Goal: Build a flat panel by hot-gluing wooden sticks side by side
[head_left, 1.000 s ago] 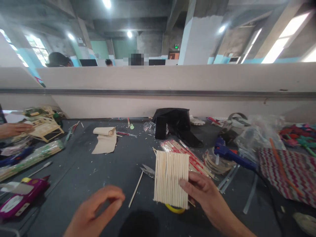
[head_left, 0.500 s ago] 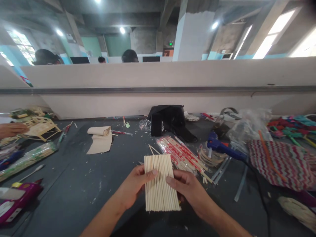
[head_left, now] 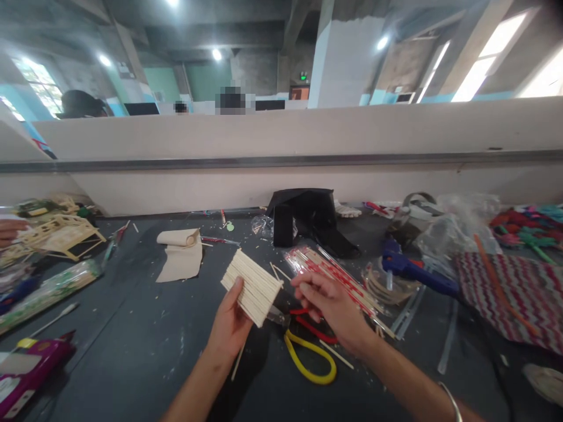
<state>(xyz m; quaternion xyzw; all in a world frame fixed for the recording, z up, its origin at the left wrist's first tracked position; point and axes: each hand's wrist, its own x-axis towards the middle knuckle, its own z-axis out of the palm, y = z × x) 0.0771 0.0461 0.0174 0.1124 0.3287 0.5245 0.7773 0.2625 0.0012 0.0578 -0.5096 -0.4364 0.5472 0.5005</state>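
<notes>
My left hand [head_left: 233, 322] grips a flat panel of pale wooden sticks [head_left: 253, 286] laid side by side, thumb on its face. The panel is tilted above the dark table. To its right, my right hand [head_left: 328, 302] is apart from the panel, its fingers curled and thumb near the index finger. Whatever they hold, if anything, cannot be made out. Between and below the hands lie scissors [head_left: 310, 366] with one yellow and one red handle loop, blades partly hidden by the panel. Loose sticks [head_left: 336, 354] lie beside them, and red-and-clear packs of sticks [head_left: 341, 272] sit behind my right hand.
A blue glue gun [head_left: 417, 275] and striped cloth [head_left: 505, 299] lie at right. Toward the back are a black bag [head_left: 308, 214], black phone-like slab [head_left: 282, 225] and beige cloth roll [head_left: 180, 252]. A small wooden chair model [head_left: 65, 234] and another person's hand [head_left: 11, 231] are far left.
My right hand has let go of the panel and moved up and right. My left hand has shifted the panel left and turned it, bringing the scissors into view.
</notes>
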